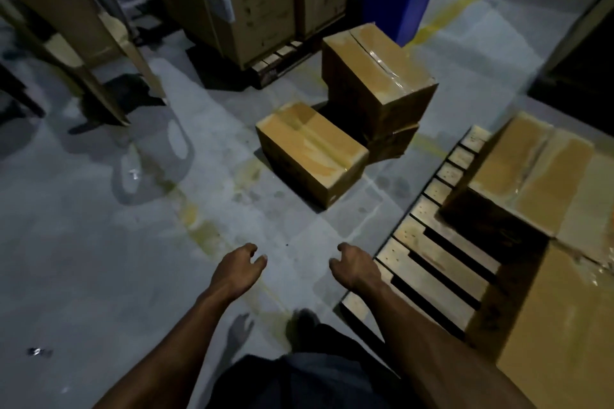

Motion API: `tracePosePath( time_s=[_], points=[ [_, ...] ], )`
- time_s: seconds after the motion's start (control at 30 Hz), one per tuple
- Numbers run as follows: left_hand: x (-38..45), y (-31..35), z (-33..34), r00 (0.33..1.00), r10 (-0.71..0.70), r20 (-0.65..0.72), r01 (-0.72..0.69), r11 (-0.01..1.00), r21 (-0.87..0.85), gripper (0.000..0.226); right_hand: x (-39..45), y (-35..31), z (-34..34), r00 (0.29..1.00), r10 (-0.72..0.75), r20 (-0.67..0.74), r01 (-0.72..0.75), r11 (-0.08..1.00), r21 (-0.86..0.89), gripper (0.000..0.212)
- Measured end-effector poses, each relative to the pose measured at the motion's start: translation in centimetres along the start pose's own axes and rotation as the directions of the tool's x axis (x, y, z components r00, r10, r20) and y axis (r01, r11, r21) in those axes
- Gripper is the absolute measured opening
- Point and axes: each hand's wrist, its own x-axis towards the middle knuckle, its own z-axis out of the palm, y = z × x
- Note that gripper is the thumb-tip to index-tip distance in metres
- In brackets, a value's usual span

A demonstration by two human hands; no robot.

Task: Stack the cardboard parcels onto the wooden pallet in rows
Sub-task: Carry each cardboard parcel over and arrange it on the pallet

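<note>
The left hand (240,262) and right hand (354,264) reach forward over the floor, fingers loosely curled, holding nothing. The nearest parcel (312,151) lies on the floor straight ahead, well apart from both, slightly nearer the right; its long axis runs from far-left to near-right. Behind it sits a stacked parcel (377,68). The wooden pallet (428,262) lies right, already carrying parcels. No writing is readable.

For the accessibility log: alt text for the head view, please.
Both bare hands, left hand and right hand, reach forward empty over a grey floor toward three taped cardboard parcels, two of them stacked. At right, a wooden pallet already holds parcels.
</note>
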Motion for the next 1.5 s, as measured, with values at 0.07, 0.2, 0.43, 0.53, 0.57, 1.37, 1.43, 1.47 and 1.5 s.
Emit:
tracePosePath(
  time_s=[0.07,0.2,0.43,0.53,0.57,1.37,1.43,1.47,1.5],
  points=[
    [2.6,0.7,-2.8,1.0,-0.009,-0.015,0.009,1.0,-0.021,0.053,2.7,-2.7,-2.0,1.0,-0.02,-0.011,0.02,1.0,-0.012,0.049],
    [8.2,1.6,-6.9,1.0,-0.004,-0.012,0.003,0.999,-0.042,0.053,7.5,-6.9,-5.0,0.999,-0.015,-0.03,0.015,1.0,-0.019,0.052],
    [22.1,1.8,-13.3,0.996,0.066,0.065,-0.068,0.998,0.02,0.053,17.0,-12.8,-7.9,0.992,0.103,-0.07,-0.101,0.994,0.035,0.052],
    [28.6,1.6,-16.7,0.984,0.112,0.139,-0.123,0.99,0.072,0.054,21.0,-16.0,-9.5,0.978,0.182,-0.106,-0.174,0.982,0.076,0.049],
    [30.4,1.7,-18.0,0.98,0.116,0.164,-0.132,0.987,0.087,0.054,21.9,-17.1,-10.0,0.972,0.204,-0.114,-0.195,0.977,0.091,0.047],
    [67.7,25.1,-34.6,0.804,0.401,0.439,-0.566,0.742,0.359,0.062,50.6,-30.7,-24.9,0.741,0.668,-0.068,-0.43,0.55,0.716,0.062],
    [69.8,28.1,-35.0,0.764,0.43,0.481,-0.624,0.683,0.379,0.061,51.9,-31.0,-26.5,0.703,0.71,-0.047,-0.443,0.489,0.751,0.063],
    [71.0,29.5,-34.9,0.742,0.443,0.503,-0.652,0.652,0.388,0.061,52.5,-31.0,-27.1,0.679,0.733,-0.036,-0.451,0.455,0.768,0.064],
    [72.2,30.9,-34.7,0.721,0.451,0.527,-0.677,0.623,0.393,0.062,53.2,-31.0,-27.6,0.652,0.758,-0.025,-0.456,0.418,0.786,0.064]
  ],
)
